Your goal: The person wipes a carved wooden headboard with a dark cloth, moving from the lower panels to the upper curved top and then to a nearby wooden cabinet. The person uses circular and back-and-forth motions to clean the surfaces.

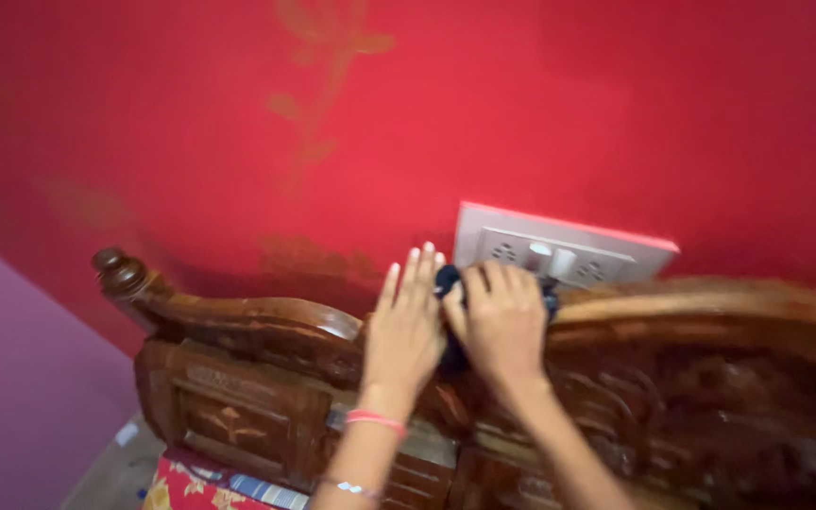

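Hands meet atop the carved headboard (266, 331): right hand (501, 321) grip bunches a dark cloth (448, 280), left hand (404, 326) flat, fingers wallward.

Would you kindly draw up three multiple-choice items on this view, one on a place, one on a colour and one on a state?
1. Where is the dark cloth?
A. on the floor
B. on the top rail of the carved wooden headboard, under the hands
C. hanging from the switch plate

2. What colour is the wall behind the headboard?
A. red
B. green
C. white

3. How does the left hand lie?
A. clenched in a fist in the air
B. holding a cup
C. fingers stretched out flat, beside the cloth

Answers:
1 B, the cloth shows between the left hand and the right hand at the rail's top edge.
2 A, red fills the upper view, with a faint flower pattern.
3 C, its fingers point straight up along the wood.
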